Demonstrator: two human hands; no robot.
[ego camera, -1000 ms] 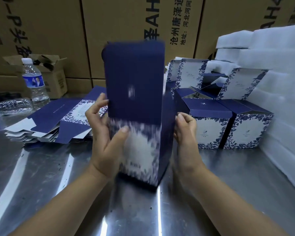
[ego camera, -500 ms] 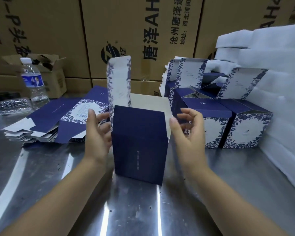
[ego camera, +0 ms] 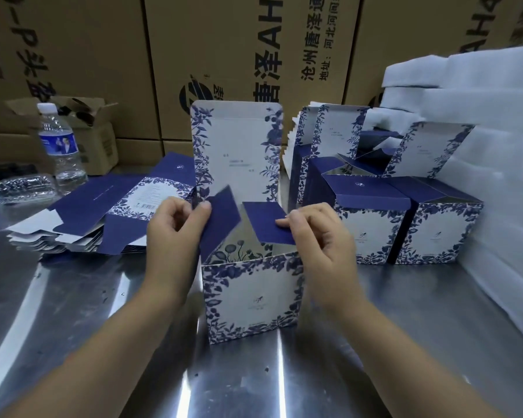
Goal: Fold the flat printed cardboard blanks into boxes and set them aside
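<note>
Blue-floral box point(ego camera: 251, 297) stands upright at centre frame, lid up, side flaps half-folded; flat blanks point(ego camera: 103, 212) stacked left; folded boxes point(ego camera: 405, 227) right.

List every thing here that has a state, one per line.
Centre box: upright, top open, lid raised.
Left hand: pinches left side flap.
Right hand: pinches right side flap.
Flat blanks: unfolded, stacked.
Two front boxes: lids down.
Water bottle: upright, capped.
Small brown carton: flaps open.

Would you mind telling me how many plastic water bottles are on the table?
2: an upright water bottle at the far left, and a clear bottle lying on its side beside it; more may lie off-frame left.
</note>
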